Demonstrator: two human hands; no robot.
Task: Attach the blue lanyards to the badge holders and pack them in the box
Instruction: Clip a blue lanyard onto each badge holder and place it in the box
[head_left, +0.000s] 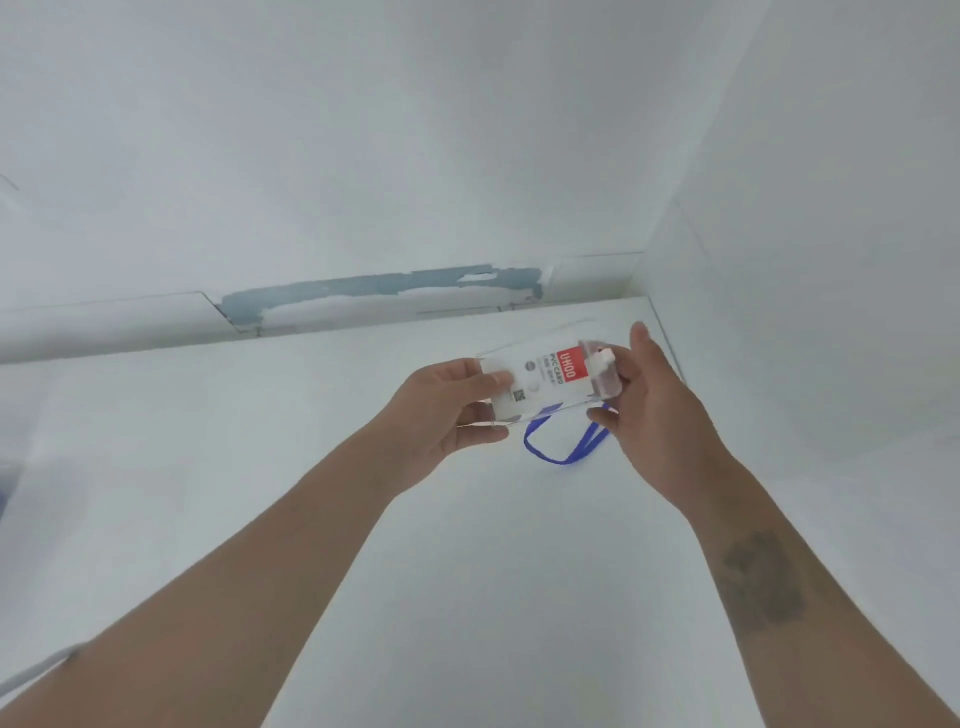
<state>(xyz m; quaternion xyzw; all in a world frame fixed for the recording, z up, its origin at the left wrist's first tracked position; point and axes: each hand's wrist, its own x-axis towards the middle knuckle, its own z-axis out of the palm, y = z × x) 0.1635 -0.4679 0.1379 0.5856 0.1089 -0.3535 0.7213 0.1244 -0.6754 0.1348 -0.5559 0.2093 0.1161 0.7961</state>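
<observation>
A clear badge holder (545, 382) with a white card and a red label inside is held up in front of me, lying sideways. My left hand (441, 410) grips its left end between thumb and fingers. At the right end, my right hand (654, 400) holds the holder near its clip, with thumb below and fingers behind. A blue lanyard (563, 452) hangs in a loop beneath the holder, between my hands. Where the lanyard meets the holder is hidden by my right hand.
A white table surface (467, 545) lies below my arms. White walls stand behind and to the right, meeting in a corner at the back right. A strip of peeled blue-grey paint (374, 291) runs along the base of the back wall.
</observation>
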